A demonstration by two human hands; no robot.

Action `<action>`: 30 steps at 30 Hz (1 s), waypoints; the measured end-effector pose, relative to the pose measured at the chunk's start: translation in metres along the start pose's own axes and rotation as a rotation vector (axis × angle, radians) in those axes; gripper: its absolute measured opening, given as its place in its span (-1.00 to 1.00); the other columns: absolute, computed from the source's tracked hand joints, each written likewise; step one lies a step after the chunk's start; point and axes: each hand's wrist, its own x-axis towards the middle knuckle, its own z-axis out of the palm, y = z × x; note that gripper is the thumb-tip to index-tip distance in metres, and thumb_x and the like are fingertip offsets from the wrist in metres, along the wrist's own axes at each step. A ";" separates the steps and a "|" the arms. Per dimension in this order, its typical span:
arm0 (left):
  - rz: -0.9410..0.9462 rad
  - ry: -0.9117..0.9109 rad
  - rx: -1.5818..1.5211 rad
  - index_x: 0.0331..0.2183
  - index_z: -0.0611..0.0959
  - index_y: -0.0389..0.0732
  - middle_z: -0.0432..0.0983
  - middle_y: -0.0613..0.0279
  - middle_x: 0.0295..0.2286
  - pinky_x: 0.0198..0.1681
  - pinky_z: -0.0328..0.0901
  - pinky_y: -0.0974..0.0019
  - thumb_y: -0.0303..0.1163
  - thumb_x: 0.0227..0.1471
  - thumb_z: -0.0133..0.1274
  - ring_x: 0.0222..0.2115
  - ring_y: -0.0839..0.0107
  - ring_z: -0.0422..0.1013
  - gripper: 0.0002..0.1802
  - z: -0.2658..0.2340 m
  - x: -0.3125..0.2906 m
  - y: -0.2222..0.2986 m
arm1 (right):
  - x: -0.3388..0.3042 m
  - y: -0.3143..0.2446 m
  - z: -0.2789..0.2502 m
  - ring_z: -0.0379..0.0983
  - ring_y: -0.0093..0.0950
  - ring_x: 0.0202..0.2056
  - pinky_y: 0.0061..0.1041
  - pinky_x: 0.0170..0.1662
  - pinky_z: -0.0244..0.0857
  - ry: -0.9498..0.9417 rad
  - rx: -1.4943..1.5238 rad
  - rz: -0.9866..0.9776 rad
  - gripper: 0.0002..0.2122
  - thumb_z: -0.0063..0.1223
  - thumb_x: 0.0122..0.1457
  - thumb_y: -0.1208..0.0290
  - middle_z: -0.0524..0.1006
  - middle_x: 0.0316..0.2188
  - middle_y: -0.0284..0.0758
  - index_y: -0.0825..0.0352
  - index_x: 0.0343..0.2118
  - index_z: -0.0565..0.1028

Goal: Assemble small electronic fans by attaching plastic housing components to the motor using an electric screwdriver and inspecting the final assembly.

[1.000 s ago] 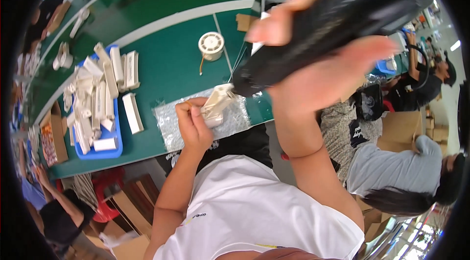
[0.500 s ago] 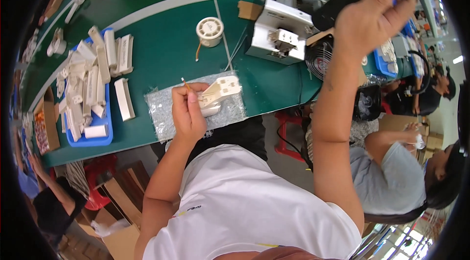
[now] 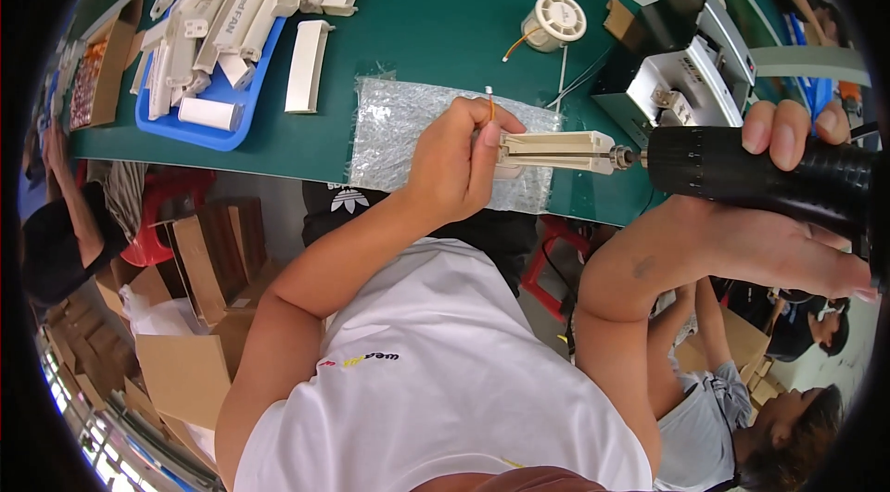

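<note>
My left hand (image 3: 452, 163) is closed around one end of a white plastic handle shell (image 3: 561, 144), held above a sheet of bubble wrap (image 3: 389, 126). A short thin wire (image 3: 490, 101) with a small white plug sticks up by its thumb. In my right hand (image 3: 742, 237) lies a thick black electric screwdriver (image 3: 718, 158), pointing left. Its metal tip (image 3: 625, 158) is at the shell's right end; I cannot tell whether a screw sits there. A single long white shell (image 3: 305, 65) lies on the green table left of the wrap.
A blue tray (image 3: 258, 102) heaped with white plastic parts stands at the left, beside a cardboard box (image 3: 116, 65). Behind the wrap sits a round white motor unit (image 3: 560, 21) with a wire. A silver-and-black machine (image 3: 695, 70) stands at the right. Another person (image 3: 709, 418) sits nearby.
The screwdriver has come down from the upper right to the shell's end. My left hand has turned the shell lengthwise toward it. The whole view has shifted and turned.
</note>
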 end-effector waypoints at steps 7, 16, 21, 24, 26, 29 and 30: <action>-0.011 0.108 -0.036 -0.29 0.41 -0.26 0.57 0.14 -0.39 -0.38 0.35 0.21 -0.49 0.23 -0.15 -0.49 0.19 0.45 -0.94 0.006 -0.001 -0.001 | -0.007 0.017 0.001 0.37 -0.40 -0.40 -0.42 -0.41 0.30 0.089 0.285 -0.037 -0.10 0.08 -0.09 -0.45 0.39 -0.25 -0.26 0.50 -0.12 0.26; 0.065 0.115 -0.015 -0.25 0.40 -0.26 0.56 0.11 -0.39 -0.37 0.34 0.17 -0.52 0.23 -0.18 -0.47 0.14 0.44 -0.93 0.010 0.008 -0.005 | 0.000 0.018 -0.006 0.34 -0.46 -0.42 -0.45 -0.47 0.24 0.050 0.231 -0.089 -0.30 0.04 0.11 -0.25 0.39 -0.19 -0.21 0.42 -0.07 0.27; 0.089 0.138 0.090 -0.23 0.42 -0.29 0.53 0.01 -0.36 -0.32 0.33 0.17 -0.52 0.24 -0.23 -0.43 0.14 0.44 -0.87 0.007 0.005 -0.012 | -0.008 0.015 0.016 0.42 -0.40 -0.41 -0.40 -0.44 0.33 -0.044 0.310 -0.035 -0.21 0.09 0.04 -0.32 0.42 -0.15 -0.17 0.45 -0.04 0.26; 0.033 0.103 0.141 -0.24 0.41 -0.31 0.51 -0.03 -0.36 -0.21 0.30 0.22 -0.47 0.28 -0.31 -0.38 0.16 0.45 -0.81 0.003 0.005 0.007 | -0.017 0.019 0.028 0.47 -0.38 -0.57 -0.49 -0.46 0.40 0.301 -0.075 0.016 -0.21 0.12 0.00 -0.34 0.55 -0.34 -0.08 0.47 -0.11 0.31; 0.063 0.094 0.066 -0.25 0.40 -0.32 0.49 -0.03 -0.35 -0.19 0.29 0.22 -0.46 0.28 -0.32 -0.35 0.20 0.43 -0.81 0.009 -0.001 0.005 | -0.019 0.028 0.044 0.46 -0.43 -0.54 -0.52 -0.47 0.39 0.341 -0.064 -0.151 -0.24 0.12 0.08 -0.16 0.51 -0.24 -0.08 0.45 0.05 0.14; 0.033 0.145 0.136 -0.26 0.38 -0.32 0.47 -0.01 -0.33 -0.18 0.29 0.25 -0.46 0.29 -0.32 -0.34 0.25 0.40 -0.82 0.010 -0.003 0.000 | -0.018 0.034 0.052 0.48 -0.48 -0.30 -0.55 -0.27 0.39 0.275 0.082 -0.324 -0.12 0.17 0.21 0.32 0.34 0.10 -0.08 0.43 0.37 -0.24; 0.065 0.160 0.155 -0.27 0.38 -0.31 0.46 0.00 -0.32 -0.16 0.28 0.25 -0.46 0.29 -0.31 -0.33 0.26 0.39 -0.83 0.008 -0.002 -0.003 | -0.017 0.035 0.055 0.42 -0.45 -0.10 -0.53 -0.01 0.30 0.324 -0.011 -0.364 -0.14 0.16 0.21 0.36 0.27 0.18 -0.08 0.46 0.37 -0.23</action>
